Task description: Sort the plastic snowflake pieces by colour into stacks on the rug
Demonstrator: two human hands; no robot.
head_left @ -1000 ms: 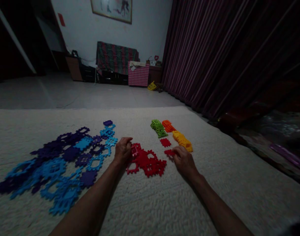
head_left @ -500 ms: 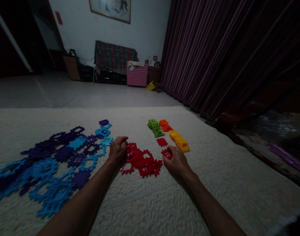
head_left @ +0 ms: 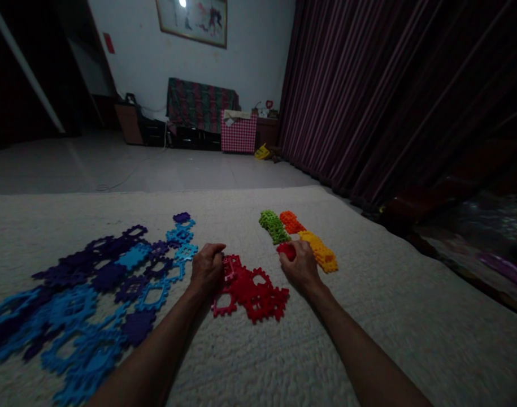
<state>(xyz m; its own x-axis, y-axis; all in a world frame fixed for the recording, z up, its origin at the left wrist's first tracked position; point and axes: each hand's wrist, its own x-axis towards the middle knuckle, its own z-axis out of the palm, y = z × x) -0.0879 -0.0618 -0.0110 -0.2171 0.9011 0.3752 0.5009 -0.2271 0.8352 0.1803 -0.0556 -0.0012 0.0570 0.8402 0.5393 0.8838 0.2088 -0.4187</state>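
Note:
My right hand (head_left: 301, 267) is closed around a red notched building piece (head_left: 286, 251), low over the mat beside the green stack. Just left of the pile of red notched pieces (head_left: 258, 294), my left hand (head_left: 206, 268) has its fingers curled together. Its fingertips are by a red frame-shaped piece (head_left: 231, 265) at the pile's upper left edge. Whatever is inside the left fingers, if anything, is hidden. Close beyond the right hand lie stacks of green pieces (head_left: 274, 227), orange pieces (head_left: 290, 221) and yellow pieces (head_left: 320, 251).
Blue pieces (head_left: 74, 302) and purple pieces (head_left: 109, 276) lie spread in a heap on the left of the cream quilted mat (head_left: 241, 367). Past the mat's far edge are a tiled floor (head_left: 169, 169), a low cabinet and a checked cloth (head_left: 238, 133). Dark curtains (head_left: 351, 85) hang at the right.
My right hand has moved slightly forward with the red piece, over where another red piece lay by the green stack. My left hand stays by the red pile. The view has tilted a little upward.

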